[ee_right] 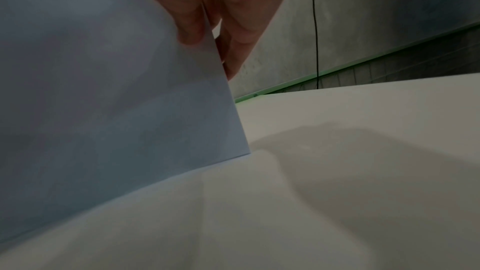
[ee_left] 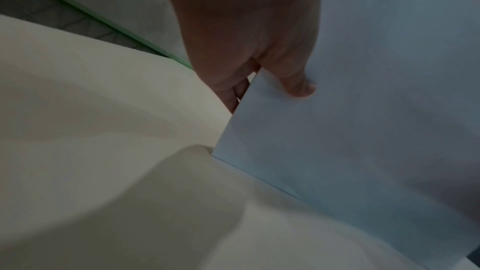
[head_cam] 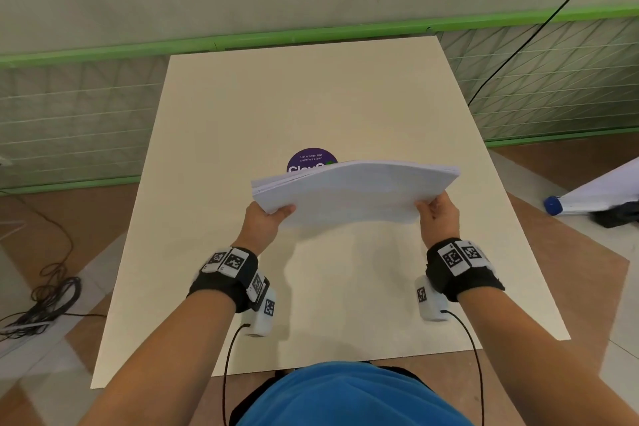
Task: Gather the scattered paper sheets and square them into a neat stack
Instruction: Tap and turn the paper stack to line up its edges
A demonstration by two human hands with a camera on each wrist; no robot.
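Note:
A stack of white paper sheets (head_cam: 356, 190) stands tilted on its lower long edge on the cream table (head_cam: 311, 107), bowed in the middle. My left hand (head_cam: 264, 218) grips its left edge, thumb on the near face and fingers behind. My right hand (head_cam: 437, 213) grips its right edge the same way. In the left wrist view the left hand's thumb (ee_left: 298, 87) presses the stack (ee_left: 363, 130), whose bottom corner touches the table (ee_left: 91, 130). In the right wrist view the right hand's thumb (ee_right: 191, 32) lies on the stack (ee_right: 103, 100), with fingers behind its edge.
A purple round sticker (head_cam: 307, 160) on the table shows partly behind the stack. A green-framed mesh fence (head_cam: 86, 121) runs behind the table. Cables (head_cam: 45, 301) lie on the floor at left. A white thing with a blue cap (head_cam: 594, 199) lies on the floor at right.

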